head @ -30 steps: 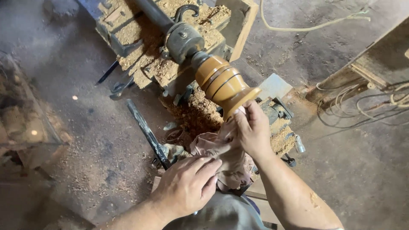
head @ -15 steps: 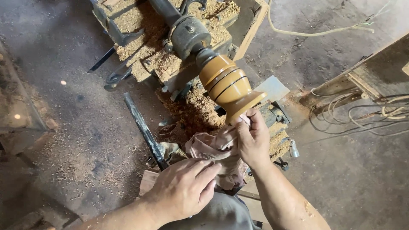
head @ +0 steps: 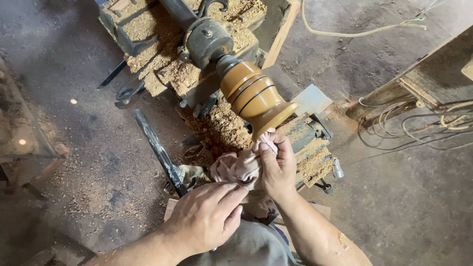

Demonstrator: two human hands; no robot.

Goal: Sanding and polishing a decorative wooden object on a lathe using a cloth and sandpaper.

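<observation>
**Both hands on a rag beneath a turned wooden piece on a lathe**

Head view: The right hand [head: 277, 167] is closed around a bunched pinkish rag [head: 235, 168], its thumb and fingers pinching the upper end of the cloth just below the flared rim of a turned wooden piece [head: 256, 97]. The rag's top edge looks to touch that rim or sit just under it; which of the two cannot be told. The left hand [head: 207, 216] lies lower and nearer the camera, palm down, its fingertips [head: 235, 189] curled onto the rag's lower folds, so the cloth is stretched between the two grips.

The wooden piece is ochre-brown with dark grooved rings round its middle, mounted on the dark metal head of a lathe [head: 206, 42] directly above and beyond the right hand. Heaps of sawdust [head: 217, 130] lie just above the rag and over the lathe bed. To the left of the left hand, a long dark metal bar [head: 156, 148] lies slanted on the dusty floor. Right of the right hand's grip, part of the lathe's sawdust-covered base [head: 315, 148] shows, and well beyond it to the right, loose cables [head: 409, 130] coil on the floor beside a wooden board [head: 433, 79].
</observation>
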